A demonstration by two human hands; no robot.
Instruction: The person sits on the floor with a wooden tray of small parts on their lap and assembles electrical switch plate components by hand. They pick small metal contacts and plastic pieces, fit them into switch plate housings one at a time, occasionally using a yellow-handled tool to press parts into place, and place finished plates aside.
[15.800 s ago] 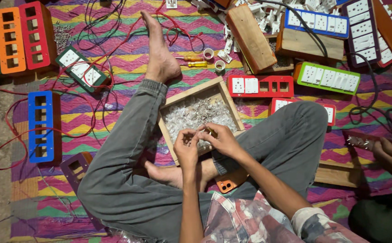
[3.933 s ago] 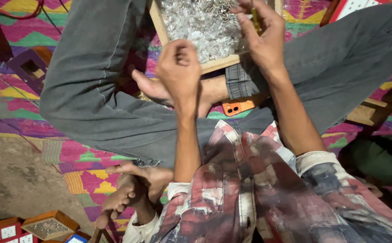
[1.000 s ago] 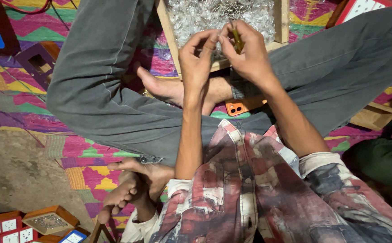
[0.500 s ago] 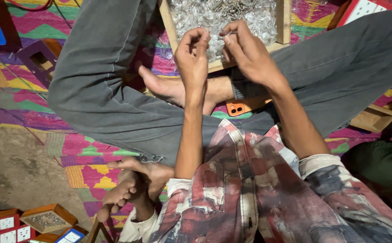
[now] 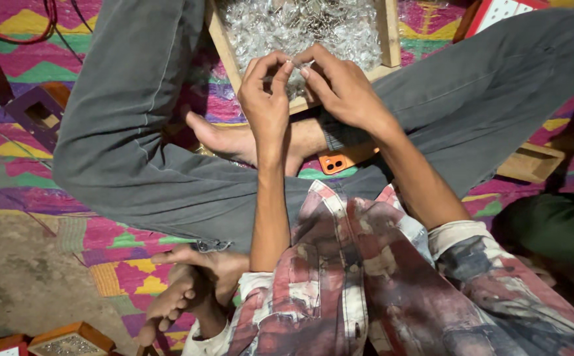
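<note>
Left hand [image 5: 265, 99] and right hand [image 5: 340, 86] pinch one tiny, light, probably slippery metal part [image 5: 298, 64] by its ends above the wooden tray [image 5: 388, 29].

shirt: red-white patchwork, sleeves rolled | trousers: grey | feet: bare

A floor-level home workshop: a person is sitting cross-legged on a bright zigzag mat [image 5: 30, 142], with a wooden tray [image 5: 387, 29] of small clear parts and wooden boxes [image 5: 69, 337] lying around.
</note>
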